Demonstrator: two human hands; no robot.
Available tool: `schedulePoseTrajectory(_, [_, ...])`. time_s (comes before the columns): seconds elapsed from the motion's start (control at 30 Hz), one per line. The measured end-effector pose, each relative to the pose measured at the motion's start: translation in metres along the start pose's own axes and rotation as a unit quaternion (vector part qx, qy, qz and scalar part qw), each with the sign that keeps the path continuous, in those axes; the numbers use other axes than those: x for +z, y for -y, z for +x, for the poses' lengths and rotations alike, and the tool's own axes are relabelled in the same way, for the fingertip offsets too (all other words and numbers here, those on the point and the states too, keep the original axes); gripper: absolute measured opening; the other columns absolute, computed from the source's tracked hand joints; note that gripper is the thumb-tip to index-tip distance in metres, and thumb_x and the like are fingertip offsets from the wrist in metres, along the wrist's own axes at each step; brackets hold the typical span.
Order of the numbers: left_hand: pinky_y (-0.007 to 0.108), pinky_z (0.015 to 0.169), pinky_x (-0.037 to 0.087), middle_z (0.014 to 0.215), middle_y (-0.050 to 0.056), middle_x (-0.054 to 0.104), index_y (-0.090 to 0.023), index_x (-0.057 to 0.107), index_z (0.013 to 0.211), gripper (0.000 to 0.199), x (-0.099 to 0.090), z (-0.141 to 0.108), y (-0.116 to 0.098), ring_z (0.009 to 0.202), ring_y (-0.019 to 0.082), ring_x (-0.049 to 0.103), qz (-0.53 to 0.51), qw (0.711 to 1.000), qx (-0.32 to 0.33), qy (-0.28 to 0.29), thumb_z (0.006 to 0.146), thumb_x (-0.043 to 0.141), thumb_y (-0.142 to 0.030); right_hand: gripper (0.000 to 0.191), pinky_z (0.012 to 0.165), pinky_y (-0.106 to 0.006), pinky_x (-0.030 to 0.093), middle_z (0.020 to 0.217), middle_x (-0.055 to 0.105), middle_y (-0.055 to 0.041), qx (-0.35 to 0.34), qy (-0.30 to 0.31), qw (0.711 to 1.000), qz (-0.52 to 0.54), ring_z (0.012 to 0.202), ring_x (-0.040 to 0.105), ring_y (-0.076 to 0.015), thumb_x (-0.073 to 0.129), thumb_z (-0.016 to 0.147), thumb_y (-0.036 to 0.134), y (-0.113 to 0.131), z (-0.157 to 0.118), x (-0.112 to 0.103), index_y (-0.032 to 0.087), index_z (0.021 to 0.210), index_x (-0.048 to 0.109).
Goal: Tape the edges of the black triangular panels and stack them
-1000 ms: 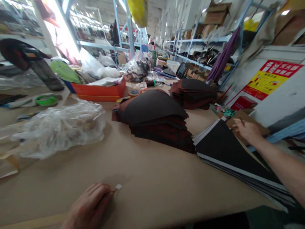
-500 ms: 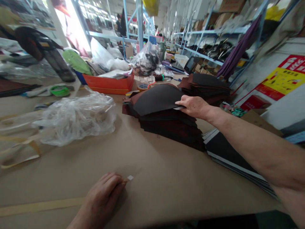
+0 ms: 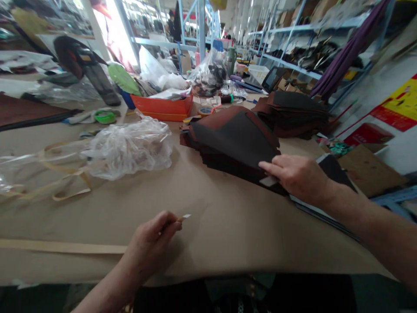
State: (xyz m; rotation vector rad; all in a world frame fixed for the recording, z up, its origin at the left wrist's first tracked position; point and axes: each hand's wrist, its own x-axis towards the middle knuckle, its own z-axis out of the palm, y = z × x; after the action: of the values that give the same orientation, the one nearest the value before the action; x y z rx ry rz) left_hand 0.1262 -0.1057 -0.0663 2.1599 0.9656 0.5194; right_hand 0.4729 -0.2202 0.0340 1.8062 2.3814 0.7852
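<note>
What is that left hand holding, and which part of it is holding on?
The left hand pinches a small pale sliver at its near end, in the fingertips. It's too small to tell what it is.

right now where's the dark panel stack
In the head view, the dark panel stack lies right of centre on the papered table, touching the right hand, with the orange tray beyond to its left.

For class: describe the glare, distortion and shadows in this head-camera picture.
In the head view, white glare washes out the window at upper left; the metal shelves lean outward from wide-angle distortion; the left hand throws a faint shadow on the brown paper.
</note>
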Motion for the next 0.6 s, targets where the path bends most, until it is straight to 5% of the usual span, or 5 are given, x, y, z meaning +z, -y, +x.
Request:
schedulePoseTrajectory(0.17, [0.021,0.052,0.035,0.055,-0.005,0.050,-0.019,0.053,0.068,0.024,0.003,-0.015,-0.035,0.052,0.009,0.044,-0.072,0.989,-0.044,0.118,0.085,0.047,-0.035,0.043,0.059,-0.029,0.037,0.076,0.059,-0.0052,-0.036,0.069,0.993,0.089,0.065,0.053,-0.0177,0.047,0.077,0.001,0.078,-0.086,0.029,0.016,0.115,0.063])
schedulePoseTrajectory(0.33, [0.022,0.050,0.029,0.054,-0.006,0.044,-0.019,0.057,0.067,0.023,0.027,-0.020,-0.062,0.052,0.009,0.039,-0.028,0.969,-0.065,0.238,0.084,0.048,-0.032,0.045,0.061,-0.028,0.042,0.083,0.059,-0.0063,0.101,0.105,0.953,0.265,0.069,0.055,-0.0168,0.051,0.081,0.009,0.117,-0.126,0.041,0.014,0.125,0.055])
schedulePoseTrajectory(0.4, [0.022,0.049,0.029,0.054,-0.006,0.045,-0.019,0.057,0.067,0.022,0.038,-0.016,-0.071,0.052,0.009,0.039,-0.030,0.959,-0.077,0.272,0.084,0.049,-0.031,0.043,0.061,-0.026,0.043,0.085,0.058,-0.0052,0.201,0.104,0.894,0.387,0.070,0.055,-0.0151,0.054,0.086,0.022,0.123,-0.121,0.029,0.015,0.127,0.052])
schedulePoseTrajectory(0.47, [0.022,0.050,0.030,0.055,-0.006,0.048,-0.018,0.057,0.067,0.021,0.048,-0.013,-0.081,0.052,0.009,0.042,-0.034,0.951,-0.082,0.295,0.082,0.050,-0.031,0.038,0.060,-0.024,0.043,0.081,0.056,-0.0022,0.285,0.099,0.800,0.518,0.068,0.053,-0.0126,0.055,0.087,0.032,0.128,-0.108,0.012,0.017,0.122,0.056])
schedulePoseTrajectory(0.6, [0.022,0.049,0.030,0.055,-0.005,0.049,-0.018,0.055,0.062,0.023,0.066,-0.009,-0.096,0.053,0.009,0.042,-0.021,0.950,-0.074,0.301,0.082,0.050,-0.029,0.025,0.053,-0.020,0.038,0.070,0.050,0.0029,0.353,0.107,0.627,0.686,0.061,0.046,-0.0092,0.061,0.081,0.034,0.142,-0.081,-0.006,0.019,0.101,0.062])
